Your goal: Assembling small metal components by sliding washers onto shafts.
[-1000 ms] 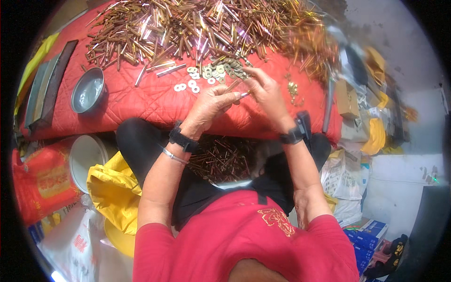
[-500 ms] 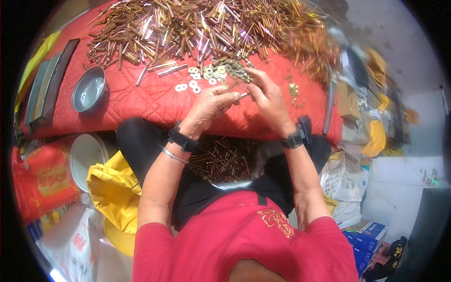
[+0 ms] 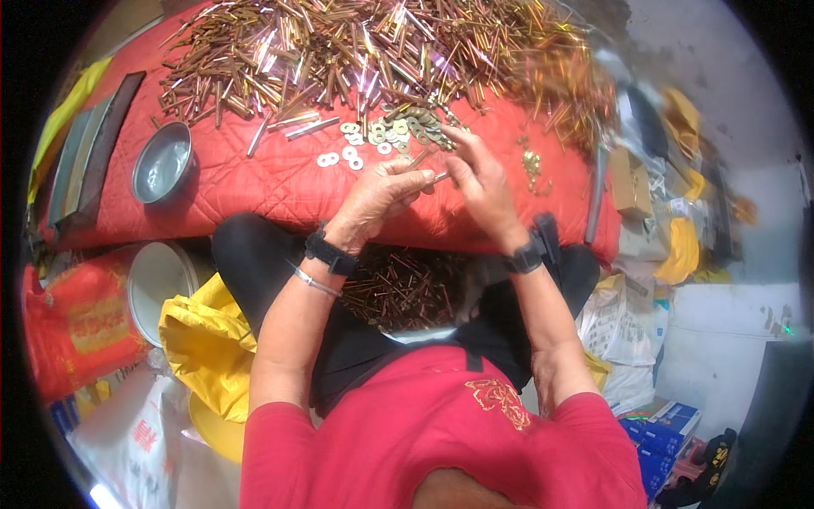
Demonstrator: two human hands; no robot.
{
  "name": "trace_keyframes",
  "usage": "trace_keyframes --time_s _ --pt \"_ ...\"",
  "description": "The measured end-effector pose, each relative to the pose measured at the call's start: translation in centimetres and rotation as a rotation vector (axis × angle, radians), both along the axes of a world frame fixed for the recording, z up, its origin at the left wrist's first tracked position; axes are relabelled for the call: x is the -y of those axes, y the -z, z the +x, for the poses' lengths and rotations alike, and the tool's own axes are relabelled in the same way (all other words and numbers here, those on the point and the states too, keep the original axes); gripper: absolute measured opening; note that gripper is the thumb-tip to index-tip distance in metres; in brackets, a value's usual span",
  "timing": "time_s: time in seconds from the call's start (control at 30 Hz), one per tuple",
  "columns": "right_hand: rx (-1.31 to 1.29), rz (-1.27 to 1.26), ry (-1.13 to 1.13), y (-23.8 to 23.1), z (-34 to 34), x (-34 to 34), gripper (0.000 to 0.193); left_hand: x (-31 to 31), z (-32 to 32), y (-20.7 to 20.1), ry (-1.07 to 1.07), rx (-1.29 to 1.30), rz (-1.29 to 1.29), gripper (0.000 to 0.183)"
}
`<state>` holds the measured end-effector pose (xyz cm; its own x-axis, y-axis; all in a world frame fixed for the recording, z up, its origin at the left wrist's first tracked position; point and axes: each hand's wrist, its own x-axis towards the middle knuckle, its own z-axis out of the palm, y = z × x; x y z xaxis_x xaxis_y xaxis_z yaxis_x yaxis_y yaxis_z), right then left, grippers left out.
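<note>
Above the red quilt (image 3: 246,187), toward its near edge, we are pinching at least 1 slim metal rod (image 3: 441,177) in our left hand (image 3: 379,197), holding our right hand (image 3: 486,188) loosely spread beside it, and judging it stiff, light, slippery, best gripped mid-shaft.

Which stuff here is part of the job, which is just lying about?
Likely the job:
slim metal piece in left hand, right hand close by
washers
pile of metal rods

Likely just lying about:
red bag
cardboard box
blue boxes
</note>
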<state>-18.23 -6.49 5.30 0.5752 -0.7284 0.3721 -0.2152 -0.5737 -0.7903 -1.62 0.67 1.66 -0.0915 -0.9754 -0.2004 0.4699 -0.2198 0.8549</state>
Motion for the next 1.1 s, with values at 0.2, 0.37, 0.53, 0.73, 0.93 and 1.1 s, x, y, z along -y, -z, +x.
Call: trace_keyframes --time_s 0.2,0.37,0.53,0.73,0.93,1.1 --pt "-0.006 -0.007 -0.011 0.4 -0.3 -0.1 0.037 0.1 -0.1 0.1 -0.021 -0.028 0.003 0.018" --pt "-0.012 0.027 0.038 0.5 -0.4 0.3 0.035 0.2 0.4 1.0 0.035 -0.019 0.006 0.019" --pt "-0.026 0.049 0.017 1.0 -0.4 0.2 0.032 0.2 0.3 0.6 0.063 -0.042 0.021 0.02" --pt "0.092 -0.109 0.022 0.8 0.2 0.0 0.032 0.4 0.1 1.0 0.034 -0.038 0.02 0.018" --pt "0.002 0.111 0.054 1.6 -0.3 0.8 0.029 0.1 -1.0 0.7 0.04 -0.073 0.1 0.017" --pt "0.01 0.118 -0.067 0.9 -0.8 0.5 0.028 0.4 0.2 1.3 0.073 -0.167 0.088 0.018"
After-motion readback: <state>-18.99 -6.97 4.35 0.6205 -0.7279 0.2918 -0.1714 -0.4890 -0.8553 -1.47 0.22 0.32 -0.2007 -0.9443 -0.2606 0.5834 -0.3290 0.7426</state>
